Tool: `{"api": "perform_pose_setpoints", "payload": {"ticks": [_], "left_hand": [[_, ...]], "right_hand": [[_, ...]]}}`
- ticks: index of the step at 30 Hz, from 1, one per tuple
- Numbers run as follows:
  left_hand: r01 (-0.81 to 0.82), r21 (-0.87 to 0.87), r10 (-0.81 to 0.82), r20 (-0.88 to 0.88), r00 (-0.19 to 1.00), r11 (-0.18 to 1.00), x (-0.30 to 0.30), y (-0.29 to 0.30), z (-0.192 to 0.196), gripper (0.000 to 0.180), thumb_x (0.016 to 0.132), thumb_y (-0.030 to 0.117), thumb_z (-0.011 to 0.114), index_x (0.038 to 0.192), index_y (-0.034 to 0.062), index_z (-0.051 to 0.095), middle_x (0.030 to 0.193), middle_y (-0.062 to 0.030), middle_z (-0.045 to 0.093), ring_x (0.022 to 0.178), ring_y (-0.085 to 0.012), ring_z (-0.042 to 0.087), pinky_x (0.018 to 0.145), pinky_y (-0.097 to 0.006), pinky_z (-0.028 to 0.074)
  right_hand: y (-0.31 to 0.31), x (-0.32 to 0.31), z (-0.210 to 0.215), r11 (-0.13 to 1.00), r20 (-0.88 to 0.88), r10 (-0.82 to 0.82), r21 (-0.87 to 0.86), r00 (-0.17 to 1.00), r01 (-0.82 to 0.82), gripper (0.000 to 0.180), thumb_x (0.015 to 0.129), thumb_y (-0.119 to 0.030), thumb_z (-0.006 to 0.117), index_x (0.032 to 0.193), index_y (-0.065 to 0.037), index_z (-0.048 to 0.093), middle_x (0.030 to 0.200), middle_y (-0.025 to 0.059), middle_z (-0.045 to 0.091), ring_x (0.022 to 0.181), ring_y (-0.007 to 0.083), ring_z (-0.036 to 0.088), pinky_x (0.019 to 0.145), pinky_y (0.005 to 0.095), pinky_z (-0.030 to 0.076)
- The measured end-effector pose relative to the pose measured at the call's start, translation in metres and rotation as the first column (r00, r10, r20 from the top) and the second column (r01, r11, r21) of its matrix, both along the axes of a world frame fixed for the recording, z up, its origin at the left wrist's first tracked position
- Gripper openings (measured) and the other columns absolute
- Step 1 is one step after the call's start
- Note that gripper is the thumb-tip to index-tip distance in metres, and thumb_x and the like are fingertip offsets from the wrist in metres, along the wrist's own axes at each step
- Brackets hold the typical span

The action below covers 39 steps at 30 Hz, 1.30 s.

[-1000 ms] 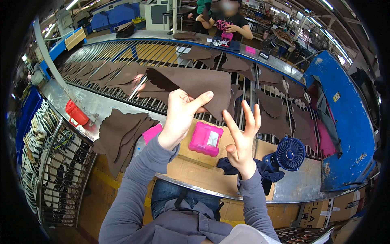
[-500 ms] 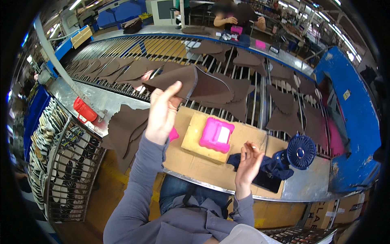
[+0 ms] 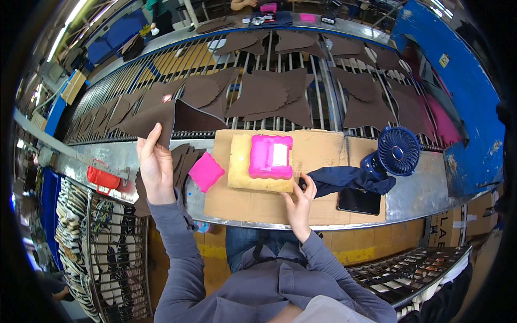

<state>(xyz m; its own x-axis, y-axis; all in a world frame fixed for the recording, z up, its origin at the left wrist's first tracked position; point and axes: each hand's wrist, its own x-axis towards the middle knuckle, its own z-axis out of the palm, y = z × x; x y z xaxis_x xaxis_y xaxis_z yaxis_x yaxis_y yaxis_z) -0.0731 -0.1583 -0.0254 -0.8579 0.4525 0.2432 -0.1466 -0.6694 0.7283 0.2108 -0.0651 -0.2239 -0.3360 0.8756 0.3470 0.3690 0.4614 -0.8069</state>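
Note:
My left hand (image 3: 157,169) is closed on the lower edge of a dark brown fabric piece (image 3: 153,119), pinched between thumb and fingers. The piece is folded over, with a pale edge, and is held up at the left over the near edge of the slatted conveyor. My right hand (image 3: 300,207) has thumb and fingers apart, beside the near right corner of a yellow foam block (image 3: 237,175); whether it touches the block I cannot tell. On that block lies a pink wavy-edged slab (image 3: 262,157) with a white label. A second pink wavy-edged piece (image 3: 206,172) lies left of the block.
Brown cut pieces (image 3: 269,94) lie in rows on the conveyor (image 3: 323,97). Cardboard (image 3: 323,145) covers the metal table. At right are a navy cloth (image 3: 344,180), a phone (image 3: 360,202) and a blue fan (image 3: 398,152). A red holder (image 3: 103,178) and shoe rack (image 3: 116,242) stand left.
My left hand has moved left with the brown fabric piece. My right hand has come left toward the yellow block. The view has shifted, so the conveyor shows differently.

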Motion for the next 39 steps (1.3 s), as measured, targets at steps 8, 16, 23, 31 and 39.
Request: {"api": "perform_pose_setpoints", "payload": {"ticks": [8,16,23,31,39], "left_hand": [[0.153,-0.229,-0.222,-0.318,0.922,0.961,0.017,0.008,0.037,0.052,0.083,0.0,0.062,0.132,-0.0017,0.046,0.13,-0.0125,0.055,0.119,-0.0198,0.054,0.102,-0.031,0.04],[0.151,-0.614,-0.611,-0.665,0.429,0.774,0.015,0.0,0.108,0.053,0.083,0.007,0.07,0.13,-0.0074,0.051,0.11,-0.0126,0.068,0.094,-0.0154,0.065,0.084,-0.026,0.05],[-0.236,-0.439,-0.459,-0.888,-0.031,0.867,0.029,0.027,0.133,0.037,0.081,-0.007,0.058,0.117,0.0009,0.065,0.083,-0.0119,0.068,0.055,-0.0141,0.062,0.054,-0.028,0.05],[-0.506,-0.175,-0.373,-0.871,-0.32,0.844,0.021,0.051,0.117,0.048,0.074,-0.008,0.06,0.119,0.0058,0.065,0.085,-0.0141,0.068,0.073,-0.0293,0.066,0.067,-0.033,0.052],[-0.519,-0.188,-0.17,-0.982,0.082,0.834,-0.001,0.078,0.082,0.065,0.087,0.004,0.06,0.147,0.0071,0.035,0.141,-0.0125,0.049,0.128,-0.0276,0.048,0.106,-0.038,0.037]], "right_hand": [[0.03,0.046,0.038,0.996,0.053,0.053,0.074,0.997,-0.057,0.049,0.063,-0.019,0.086,0.107,-0.006,0.066,0.126,0.0168,0.043,0.116,0.0337,0.044,0.1,0.042,0.037],[0.119,0.052,0.254,0.836,-0.26,0.389,0.502,0.884,-0.221,0.094,0.073,-0.023,0.079,0.149,-0.009,0.025,0.143,0.0157,0.043,0.134,0.0289,0.04,0.112,0.0438,0.029],[0.178,-0.013,0.327,0.525,0.039,0.753,0.565,0.656,-0.636,0.12,0.078,-0.012,0.079,0.151,-0.01,-0.016,0.127,0.0158,0.054,0.122,0.0264,0.05,0.109,0.0426,0.033],[0.196,-0.024,0.32,0.544,0.228,0.674,0.491,0.703,-0.68,0.096,0.079,0.003,0.068,0.154,-0.016,0.012,0.148,0.0122,0.038,0.13,0.0245,0.044,0.107,0.0367,0.036],[0.277,0.014,0.304,0.861,0.113,0.439,0.23,0.891,-0.453,0.088,0.083,0.0,0.063,0.154,-0.021,0.017,0.159,0.0079,0.02,0.146,0.0222,0.019,0.115,0.0384,0.021]]}}
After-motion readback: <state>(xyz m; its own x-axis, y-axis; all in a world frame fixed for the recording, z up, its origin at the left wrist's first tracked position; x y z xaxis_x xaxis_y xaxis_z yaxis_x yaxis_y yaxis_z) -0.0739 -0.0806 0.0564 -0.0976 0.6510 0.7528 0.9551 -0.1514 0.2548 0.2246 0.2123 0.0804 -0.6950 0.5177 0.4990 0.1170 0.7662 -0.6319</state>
